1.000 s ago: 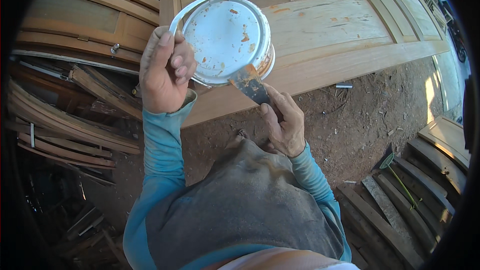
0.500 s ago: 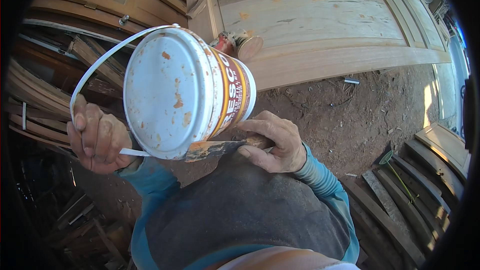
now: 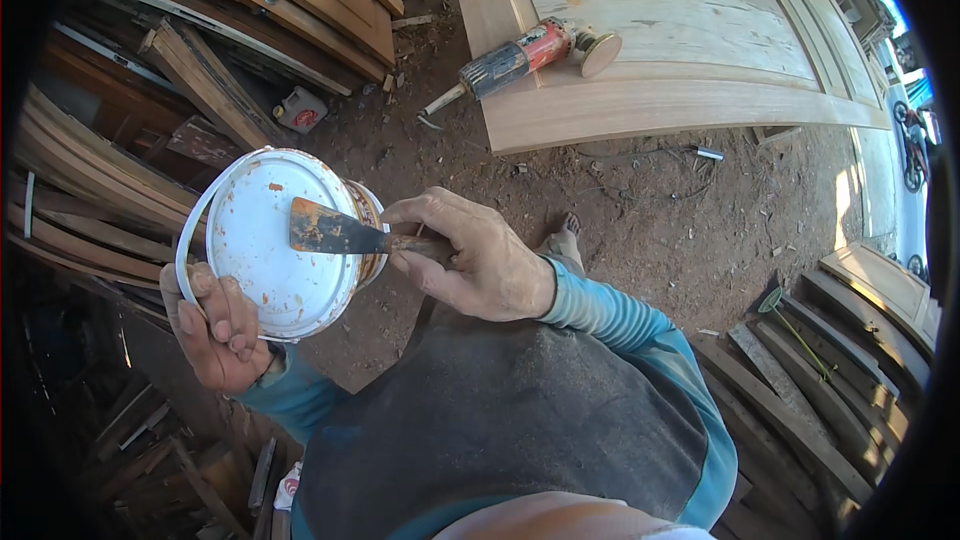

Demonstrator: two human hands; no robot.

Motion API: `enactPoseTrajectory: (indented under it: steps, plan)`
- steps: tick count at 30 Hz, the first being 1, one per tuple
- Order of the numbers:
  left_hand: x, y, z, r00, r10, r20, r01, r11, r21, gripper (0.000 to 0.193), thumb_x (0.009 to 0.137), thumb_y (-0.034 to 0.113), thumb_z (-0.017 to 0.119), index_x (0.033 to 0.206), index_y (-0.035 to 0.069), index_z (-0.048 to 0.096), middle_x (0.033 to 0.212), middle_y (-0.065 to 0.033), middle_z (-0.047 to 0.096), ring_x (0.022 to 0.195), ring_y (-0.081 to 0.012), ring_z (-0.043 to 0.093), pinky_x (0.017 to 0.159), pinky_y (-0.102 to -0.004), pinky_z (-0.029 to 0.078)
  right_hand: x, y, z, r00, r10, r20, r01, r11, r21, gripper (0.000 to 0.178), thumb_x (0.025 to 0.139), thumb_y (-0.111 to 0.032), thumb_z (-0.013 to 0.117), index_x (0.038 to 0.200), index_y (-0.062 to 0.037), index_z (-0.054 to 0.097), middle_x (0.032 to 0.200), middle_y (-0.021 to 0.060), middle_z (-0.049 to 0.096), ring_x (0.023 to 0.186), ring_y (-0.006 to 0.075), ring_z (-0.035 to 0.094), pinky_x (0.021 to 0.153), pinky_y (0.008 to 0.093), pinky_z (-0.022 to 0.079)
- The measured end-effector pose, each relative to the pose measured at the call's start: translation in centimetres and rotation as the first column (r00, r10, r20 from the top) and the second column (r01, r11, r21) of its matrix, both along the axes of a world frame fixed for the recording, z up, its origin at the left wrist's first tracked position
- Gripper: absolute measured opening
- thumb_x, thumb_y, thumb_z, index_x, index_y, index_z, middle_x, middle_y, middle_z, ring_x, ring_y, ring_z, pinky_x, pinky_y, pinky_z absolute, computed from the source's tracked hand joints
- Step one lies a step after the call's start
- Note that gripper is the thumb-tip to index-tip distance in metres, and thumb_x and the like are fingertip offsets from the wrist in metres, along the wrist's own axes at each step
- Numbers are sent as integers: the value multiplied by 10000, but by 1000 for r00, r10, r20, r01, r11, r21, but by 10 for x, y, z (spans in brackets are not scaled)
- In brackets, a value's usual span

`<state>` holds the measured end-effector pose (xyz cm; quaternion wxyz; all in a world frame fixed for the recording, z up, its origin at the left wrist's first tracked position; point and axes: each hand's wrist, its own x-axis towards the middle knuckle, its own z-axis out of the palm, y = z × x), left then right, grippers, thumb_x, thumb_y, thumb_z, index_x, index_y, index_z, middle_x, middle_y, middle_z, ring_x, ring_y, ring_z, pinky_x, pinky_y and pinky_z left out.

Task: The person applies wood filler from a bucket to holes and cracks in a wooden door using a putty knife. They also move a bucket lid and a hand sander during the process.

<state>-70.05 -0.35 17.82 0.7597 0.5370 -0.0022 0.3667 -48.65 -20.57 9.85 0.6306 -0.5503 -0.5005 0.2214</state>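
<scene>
A white plastic bucket point(image 3: 255, 285) hangs tilted in front of me, its orange-spotted lid facing up toward me. My left hand point(image 3: 222, 328) is closed around its thin white handle point(image 3: 184, 245) at the lower left of the lid. In my right hand point(image 3: 485, 255) a putty knife point(image 3: 335, 232) is gripped by its wooden handle. The knife's wide blade, stained orange and dark, lies in front of the lid; whether it touches cannot be told. The bucket's printed side is mostly hidden behind the lid and my right hand.
A pale wooden door point(image 3: 640, 30) lies ahead, with a red and black angle grinder point(image 3: 525, 55) at its near left corner. Stacked doors and boards point(image 3: 110, 165) line the left. More planks point(image 3: 790, 405) lie right. A small jug point(image 3: 301, 110) stands on the littered dirt floor.
The bucket has moved left and down, its lid turning more toward me. My right hand has moved left and up, bringing the putty knife from below the bucket to in front of the lid.
</scene>
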Motion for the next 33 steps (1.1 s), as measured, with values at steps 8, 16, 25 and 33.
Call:
enactPoseTrajectory:
  steps: [8, 16, 25, 33]
  plan:
    - [7, 14, -50, 913, 241, -330, -224, 971, 88, 272, 1056, 256, 574, 1060, -14, 540, 672, 20, 443, 483, -14, 329, 410, -167, 298, -30, 65, -24, 965, 46, 258, -5, 988, -155, 419, 925, -183, 725, 1269, 27, 611, 1174, 210, 585, 983, 376, 683, 825, 455, 586]
    - [20, 69, -80, 876, 252, -410, -277, 961, -1, 224, 1037, 244, 582, 1051, 22, 565, 680, 15, 485, 525, -32, 395, 442, -177, 305, -9, 135, -41, 867, 99, 489, 21, 972, -234, 479, 925, -234, 763, 1317, 6, 628, 1276, 186, 585, 1035, 346, 709, 834, 433, 627]
    - [53, 166, -101, 793, 298, -531, -313, 948, 64, 214, 1050, 249, 531, 1019, 39, 550, 728, -2, 497, 570, -56, 443, 461, -201, 324, 36, 238, -63, 865, 114, 488, 57, 945, -321, 649, 880, -325, 799, 1401, -13, 572, 1314, 198, 587, 1163, 360, 646, 948, 448, 582]
    - [109, 251, -141, 749, 292, -594, -331, 942, 45, 182, 1046, 184, 561, 1038, 8, 610, 713, -5, 531, 665, -87, 489, 614, -247, 412, 118, 239, -70, 834, -103, 542, 374, 827, -419, 569, 896, -265, 763, 1372, 1, 598, 1343, 221, 605, 1171, 378, 652, 984, 449, 555]
